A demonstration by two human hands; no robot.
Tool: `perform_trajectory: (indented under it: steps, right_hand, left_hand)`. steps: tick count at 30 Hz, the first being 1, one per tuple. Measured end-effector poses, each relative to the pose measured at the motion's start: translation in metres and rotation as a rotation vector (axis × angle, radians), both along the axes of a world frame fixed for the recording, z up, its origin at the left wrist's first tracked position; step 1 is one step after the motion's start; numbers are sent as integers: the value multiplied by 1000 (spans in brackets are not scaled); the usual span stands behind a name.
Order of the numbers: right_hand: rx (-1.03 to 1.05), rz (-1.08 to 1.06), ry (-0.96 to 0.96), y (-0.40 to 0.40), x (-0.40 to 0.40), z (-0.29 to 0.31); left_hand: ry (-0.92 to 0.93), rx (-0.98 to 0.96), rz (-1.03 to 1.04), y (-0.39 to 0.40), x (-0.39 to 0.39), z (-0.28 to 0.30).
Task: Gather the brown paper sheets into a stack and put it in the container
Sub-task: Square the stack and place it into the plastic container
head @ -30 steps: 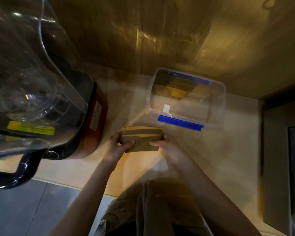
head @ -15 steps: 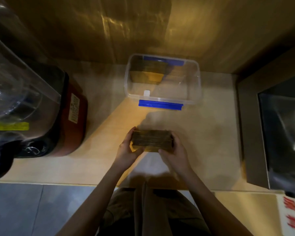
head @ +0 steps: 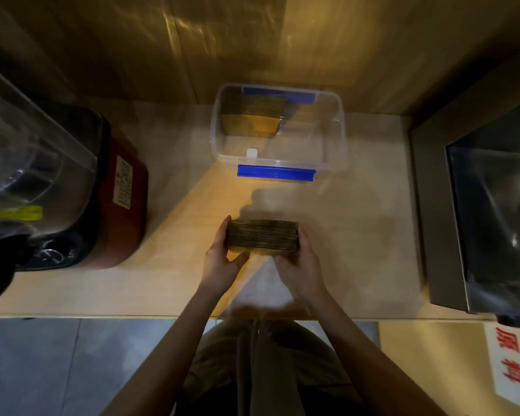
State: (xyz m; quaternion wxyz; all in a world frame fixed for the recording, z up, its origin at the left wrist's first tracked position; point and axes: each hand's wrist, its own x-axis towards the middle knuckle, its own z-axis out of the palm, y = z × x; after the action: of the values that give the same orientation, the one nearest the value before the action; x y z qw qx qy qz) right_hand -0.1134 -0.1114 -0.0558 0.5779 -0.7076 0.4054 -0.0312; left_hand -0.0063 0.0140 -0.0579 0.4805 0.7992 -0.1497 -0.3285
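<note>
A thick stack of brown paper sheets (head: 263, 237) stands on edge on the pale countertop (head: 357, 229), its layered edges facing up at me. My left hand (head: 222, 259) grips its left end and my right hand (head: 297, 262) grips its right end. Beyond the stack sits a clear plastic container (head: 341, 139) with blue clips, open at the top. Another brown stack (head: 251, 118) lies inside it at the back left.
A blender with a red base (head: 123, 205) and clear jug (head: 27, 139) fills the counter's left side. A metal appliance (head: 487, 223) stands at the right. The counter's front edge runs just below my wrists. A wooden wall (head: 252, 40) rises behind the container.
The stack has turned from flat face up to edge up between my hands. My head view has swung right, bringing the container to the centre and the metal appliance into view.
</note>
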Motion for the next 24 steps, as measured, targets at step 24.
perform_trajectory:
  steps: [24]
  right_hand:
    - [-193,454,106,-70,27,34]
  left_hand:
    - [-275,282,-446,-20,70,52]
